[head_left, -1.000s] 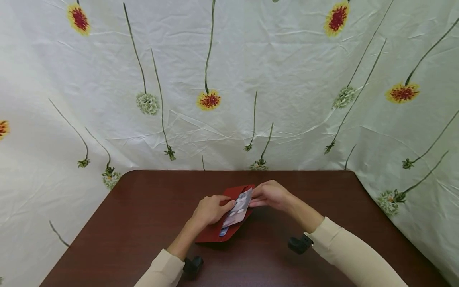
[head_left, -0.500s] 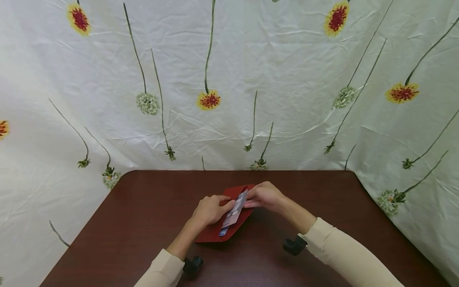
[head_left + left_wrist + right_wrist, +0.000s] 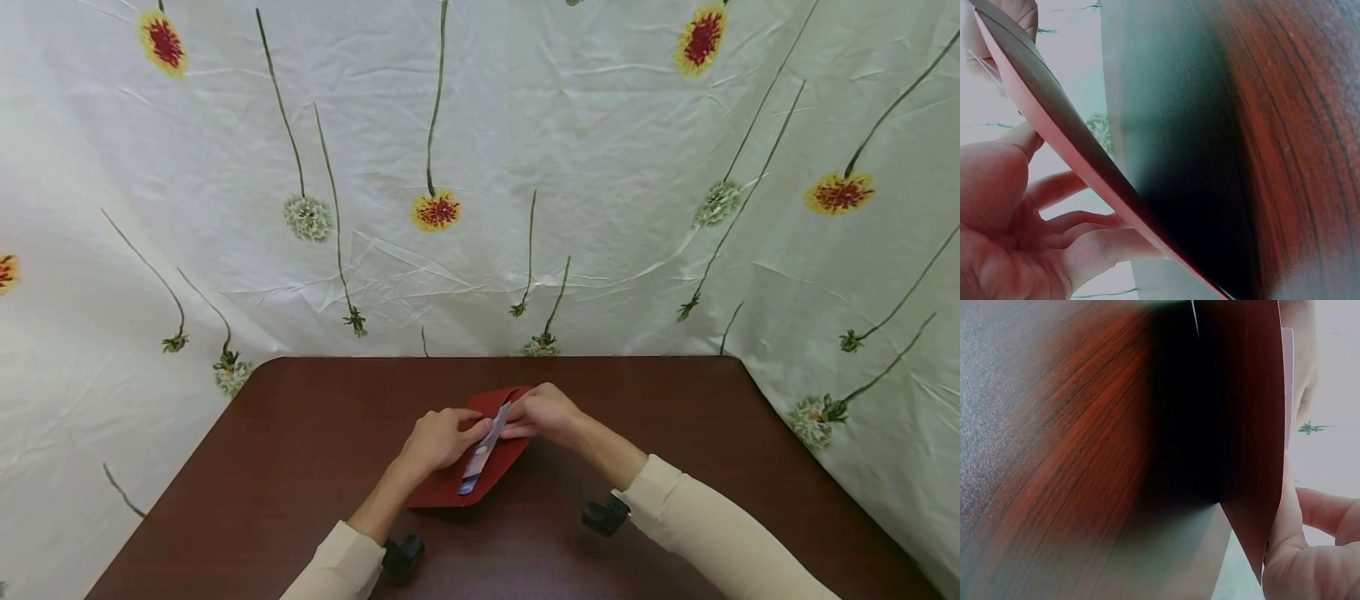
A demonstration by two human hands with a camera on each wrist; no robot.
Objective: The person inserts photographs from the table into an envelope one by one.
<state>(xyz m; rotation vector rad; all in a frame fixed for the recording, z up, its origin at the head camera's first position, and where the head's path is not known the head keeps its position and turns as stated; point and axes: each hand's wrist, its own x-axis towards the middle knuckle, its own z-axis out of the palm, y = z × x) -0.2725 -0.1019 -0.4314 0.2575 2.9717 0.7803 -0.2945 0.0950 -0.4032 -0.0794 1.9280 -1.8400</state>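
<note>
A red paper envelope (image 3: pixel 497 473) stands tilted over the middle of the table, its long slot spread wide. A pale purple-grey printed paper slip (image 3: pixel 482 454) sits mostly down in that slot, and a blue printed edge (image 3: pixel 468 484) shows at its lower end. My left hand (image 3: pixel 438 437) holds the envelope from the left, thumb at the slot. On the far side of the slot, my right hand (image 3: pixel 546 412) pinches the slip at its upper end, fingertips partly hidden by the envelope. The right wrist view shows the slip's pale edge (image 3: pixel 1289 381) standing past the red paper (image 3: pixel 1260 425).
A dark reddish-brown table (image 3: pixel 315 433) lies under both hands. White cloth (image 3: pixel 495 125) printed with flowers hangs behind and at both sides. Black wrist cameras sit below the left cuff (image 3: pixel 403 554) and the right cuff (image 3: pixel 606 515).
My right hand has moved left and slightly down with the slip, which has sunk deeper into the slot. The left hand and the envelope have hardly moved.
</note>
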